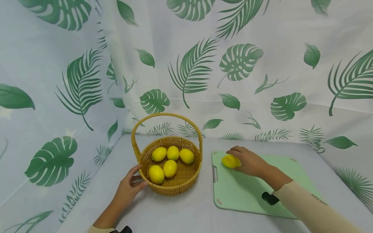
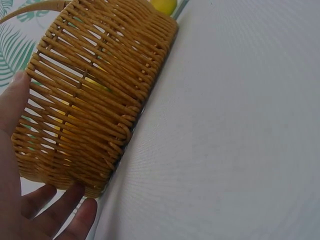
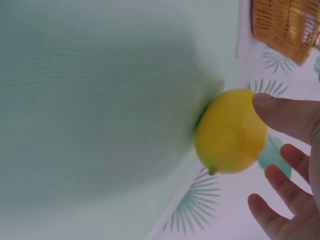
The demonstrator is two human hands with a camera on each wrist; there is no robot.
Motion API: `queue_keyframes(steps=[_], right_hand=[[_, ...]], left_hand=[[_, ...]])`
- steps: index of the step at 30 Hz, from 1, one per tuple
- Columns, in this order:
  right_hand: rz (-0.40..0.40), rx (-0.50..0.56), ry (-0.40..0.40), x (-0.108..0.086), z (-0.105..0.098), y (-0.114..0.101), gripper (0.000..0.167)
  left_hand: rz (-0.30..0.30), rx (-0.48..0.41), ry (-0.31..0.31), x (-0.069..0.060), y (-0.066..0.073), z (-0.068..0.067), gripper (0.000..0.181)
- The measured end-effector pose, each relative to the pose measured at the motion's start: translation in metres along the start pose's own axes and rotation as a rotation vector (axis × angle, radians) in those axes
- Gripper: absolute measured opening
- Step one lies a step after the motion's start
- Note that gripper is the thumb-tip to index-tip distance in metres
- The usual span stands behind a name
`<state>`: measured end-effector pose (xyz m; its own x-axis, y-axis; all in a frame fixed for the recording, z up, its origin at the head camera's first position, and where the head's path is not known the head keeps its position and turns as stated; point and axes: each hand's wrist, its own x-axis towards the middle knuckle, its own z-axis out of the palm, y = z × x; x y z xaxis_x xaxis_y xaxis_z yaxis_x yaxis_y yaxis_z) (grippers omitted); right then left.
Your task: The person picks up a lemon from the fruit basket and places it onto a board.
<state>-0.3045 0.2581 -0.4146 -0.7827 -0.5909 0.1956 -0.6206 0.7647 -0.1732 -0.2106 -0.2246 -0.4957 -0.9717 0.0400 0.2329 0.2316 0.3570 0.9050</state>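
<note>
A wicker basket (image 1: 175, 191) with a tall arched handle holds several yellow lemons (image 1: 173, 152). My left hand (image 1: 128, 187) rests against the basket's left side, its thumb and fingers spread along the outside of the weave. In the left wrist view, the fingertips (image 2: 85, 215) touch the wicker low down. On the far left part of a light green cutting board (image 1: 247, 194) sits a single lemon (image 3: 230, 132). My right hand (image 1: 250, 161) is at this lemon. In the right wrist view, the thumb overlaps its edge while the other visible fingers stand apart from it.
The board, with a metal-looking slot at its left edge, lies to the right of the basket on a white surface (image 1: 186, 213). White cloth (image 1: 198, 123) printed with green leaves stands behind and at the left. The basket handle (image 1: 166, 114) arches over the lemons.
</note>
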Motion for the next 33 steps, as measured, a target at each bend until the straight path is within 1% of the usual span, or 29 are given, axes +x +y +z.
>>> queue_keyframes(steps=[3, 6, 8, 13, 15, 17, 19, 22, 24, 28, 33], right_hand=[[-0.048, -0.014, 0.023, -0.005, -0.006, -0.007, 0.059], [-0.085, -0.02, 0.012, -0.004, -0.009, -0.017, 0.056], [-0.113, -0.021, 0.001, 0.0, -0.012, -0.025, 0.054], [-0.19, -0.023, -0.018, 0.016, -0.018, -0.047, 0.054], [-0.219, -0.019, -0.024, 0.022, -0.019, -0.057, 0.054], [-0.24, -0.011, -0.038, 0.026, -0.02, -0.067, 0.053], [-0.255, 0.007, -0.059, 0.031, -0.021, -0.079, 0.051], [-0.283, 0.017, -0.083, 0.038, -0.021, -0.095, 0.048], [-0.297, 0.026, -0.097, 0.043, -0.019, -0.103, 0.047], [-0.319, 0.028, -0.098, 0.052, -0.009, -0.112, 0.044], [-0.367, 0.049, -0.071, 0.063, 0.004, -0.121, 0.042]], left_hand=[[0.01, 0.004, 0.0, 0.0, 0.001, 0.001, 0.069], [0.011, 0.005, -0.004, -0.002, 0.001, 0.0, 0.07], [0.017, 0.012, -0.013, -0.002, 0.0, -0.001, 0.071], [-0.006, 0.013, -0.013, -0.001, 0.001, -0.003, 0.071], [-0.023, 0.01, -0.011, 0.0, 0.001, -0.003, 0.072], [-0.025, 0.012, -0.017, -0.001, 0.0, -0.002, 0.072], [-0.039, 0.008, -0.025, -0.003, 0.008, -0.001, 0.072], [-0.048, 0.004, -0.032, -0.008, 0.025, -0.001, 0.072], [-0.065, -0.002, -0.04, -0.01, 0.035, 0.0, 0.072], [-0.059, -0.007, -0.042, -0.01, 0.038, -0.001, 0.072], [-0.048, -0.003, -0.033, -0.009, 0.041, -0.002, 0.072]])
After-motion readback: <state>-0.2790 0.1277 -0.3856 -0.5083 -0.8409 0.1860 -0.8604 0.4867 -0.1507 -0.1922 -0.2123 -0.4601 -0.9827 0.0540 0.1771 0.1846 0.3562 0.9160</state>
